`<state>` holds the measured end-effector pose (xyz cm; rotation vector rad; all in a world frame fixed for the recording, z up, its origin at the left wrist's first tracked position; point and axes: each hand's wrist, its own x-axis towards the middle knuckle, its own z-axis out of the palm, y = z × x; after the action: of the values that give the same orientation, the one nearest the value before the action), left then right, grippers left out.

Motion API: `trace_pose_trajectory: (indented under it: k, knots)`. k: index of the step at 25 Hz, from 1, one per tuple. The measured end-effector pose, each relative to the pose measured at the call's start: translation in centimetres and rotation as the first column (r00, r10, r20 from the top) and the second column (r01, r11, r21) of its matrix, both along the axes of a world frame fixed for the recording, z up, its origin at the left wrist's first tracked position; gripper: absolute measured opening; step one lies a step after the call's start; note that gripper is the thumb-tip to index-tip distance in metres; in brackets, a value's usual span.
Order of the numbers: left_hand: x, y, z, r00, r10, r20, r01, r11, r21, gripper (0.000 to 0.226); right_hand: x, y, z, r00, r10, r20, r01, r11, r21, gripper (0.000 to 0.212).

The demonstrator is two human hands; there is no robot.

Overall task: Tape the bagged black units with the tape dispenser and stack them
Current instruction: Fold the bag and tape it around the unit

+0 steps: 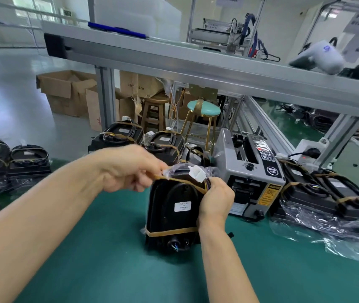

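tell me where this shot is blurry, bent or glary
Head view: the wide lens bows the metal rail; the white object on it is motion-smeared; glare streaks the loose plastic bags; the black unit in hand stays fairly sharp.

The black plastic unit [172, 213] has a dull sheen under its clear, crinkly, glossy film bag [209, 171], banded with matt brown paper tape [169, 232]. The grey tape dispenser [248, 171] looks like painted metal. The green bench mat [108, 259] is smooth and matt; the shelf rail [196, 66] is brushed aluminium.
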<state>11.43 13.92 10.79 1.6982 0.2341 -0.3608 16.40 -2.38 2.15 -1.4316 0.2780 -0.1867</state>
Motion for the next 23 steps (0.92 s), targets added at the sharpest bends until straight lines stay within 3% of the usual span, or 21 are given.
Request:
trace_pose_trajectory:
  k: [3,6,8,11,15,18,21,22,23]
  knots:
    - [-2.1,0.1,-2.3,0.979,0.203,0.007,-0.2,0.97,-0.14,0.032,-0.4,0.0,-0.1,0.999,-0.007,0.038,0.007,1.0,-0.002,0.046]
    - [-2.9,-1.7,-4.1,0.893,0.414,0.178,-0.406,0.91,-0.082,0.03,-1.0,-0.3,-0.4,0.995,-0.025,0.099,0.022,0.999,0.035,0.039]
    - [-3.7,-2.9,-5.5,0.84,0.478,0.259,-0.456,0.878,-0.141,0.033,-1.1,-0.4,-0.4,0.995,-0.032,0.096,0.028,0.998,0.049,0.039]
    - [-5.3,-4.0,-6.7,0.868,0.405,0.286,-0.323,0.9,-0.294,0.044,-1.2,-0.4,-0.4,0.998,-0.007,0.066,0.0,0.994,0.107,0.045]
    - [-4.6,-4.1,-4.4,0.954,0.23,0.192,-0.16,0.932,-0.325,0.067,-1.2,-0.2,-0.1,0.999,0.008,0.05,-0.012,0.997,0.079,0.049]
    - [-3.1,-4.1,-2.7,0.952,0.299,0.061,-0.269,0.916,-0.297,0.073,-0.9,0.1,0.3,0.999,-0.017,0.04,0.015,0.999,0.033,0.052]
    - [-2.6,-5.1,-1.1,0.937,0.347,-0.029,-0.338,0.885,-0.322,0.04,-0.6,0.0,0.5,0.999,-0.035,0.026,0.035,0.999,-0.011,0.052]
    - [-2.2,-5.5,-1.2,0.922,0.387,-0.025,-0.375,0.876,-0.304,0.048,-0.6,0.1,0.6,0.998,-0.049,0.028,0.05,0.998,-0.042,0.052]
    - [-1.4,-5.7,-1.9,0.898,0.44,0.003,-0.423,0.864,-0.274,0.071,-0.6,0.2,0.7,0.998,-0.063,0.029,0.065,0.995,-0.076,0.05]
